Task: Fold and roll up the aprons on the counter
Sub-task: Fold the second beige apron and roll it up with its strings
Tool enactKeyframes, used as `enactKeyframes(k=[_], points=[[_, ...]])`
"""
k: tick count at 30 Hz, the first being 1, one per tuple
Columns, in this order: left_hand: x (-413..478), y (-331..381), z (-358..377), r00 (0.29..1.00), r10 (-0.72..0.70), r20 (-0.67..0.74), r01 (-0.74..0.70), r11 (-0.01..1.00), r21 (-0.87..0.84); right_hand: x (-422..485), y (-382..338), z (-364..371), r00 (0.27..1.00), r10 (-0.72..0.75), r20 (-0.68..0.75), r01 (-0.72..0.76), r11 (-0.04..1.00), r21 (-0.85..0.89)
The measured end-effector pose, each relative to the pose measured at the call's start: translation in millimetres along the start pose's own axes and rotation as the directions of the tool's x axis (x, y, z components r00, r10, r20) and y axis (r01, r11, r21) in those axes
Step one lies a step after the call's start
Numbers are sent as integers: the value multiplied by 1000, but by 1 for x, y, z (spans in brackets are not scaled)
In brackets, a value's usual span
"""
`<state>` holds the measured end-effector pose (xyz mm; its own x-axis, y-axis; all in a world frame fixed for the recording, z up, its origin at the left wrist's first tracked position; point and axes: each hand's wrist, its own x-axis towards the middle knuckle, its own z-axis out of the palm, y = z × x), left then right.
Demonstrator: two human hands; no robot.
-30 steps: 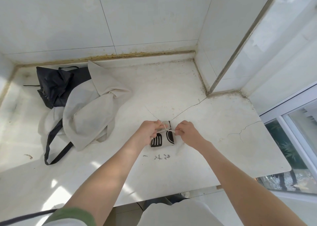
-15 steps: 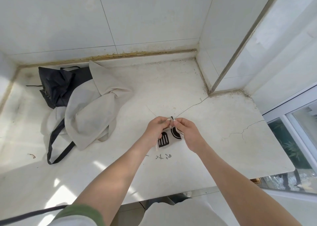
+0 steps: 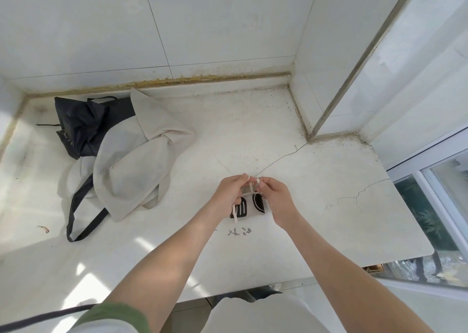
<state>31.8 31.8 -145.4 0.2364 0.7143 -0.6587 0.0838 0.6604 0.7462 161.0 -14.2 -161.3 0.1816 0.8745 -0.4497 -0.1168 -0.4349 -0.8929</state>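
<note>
A small rolled-up apron (image 3: 249, 207), beige with black printed shapes, lies on the white counter (image 3: 316, 206) near its middle. My left hand (image 3: 229, 193) and my right hand (image 3: 274, 197) are just above it, fingertips close together, each pinching a thin beige tie string (image 3: 250, 187) of the roll. One loose string end hangs over the roll's left side. A crumpled beige apron (image 3: 131, 165) with a dark strap lies at the left. A black apron (image 3: 81, 125) is bunched behind it.
White tiled walls (image 3: 202, 24) close the counter at the back and right. A window frame (image 3: 430, 160) stands at the far right beyond the counter's edge. A crack runs across the counter past my hands. Small dark marks (image 3: 239, 231) sit below the roll.
My hands have come together over the roll and risen slightly, drawing the strings upward. The aprons at the left have not moved.
</note>
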Motion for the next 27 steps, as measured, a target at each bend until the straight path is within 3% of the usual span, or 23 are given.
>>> enactKeyframes(k=[9,16,20,27], points=[[6,-12,9,972,230,-44,-203,921,332,-2,3,1,998,-69,-8,69,998,-4],[5,-19,8,980,145,135,-198,714,672,-3,1,0,989,-137,59,147,964,-221],[5,-19,8,974,210,85,-216,744,632,-1,0,-1,987,-133,95,156,937,-311],[5,-21,10,980,162,114,-197,846,496,-5,12,13,944,-297,141,325,781,-532]])
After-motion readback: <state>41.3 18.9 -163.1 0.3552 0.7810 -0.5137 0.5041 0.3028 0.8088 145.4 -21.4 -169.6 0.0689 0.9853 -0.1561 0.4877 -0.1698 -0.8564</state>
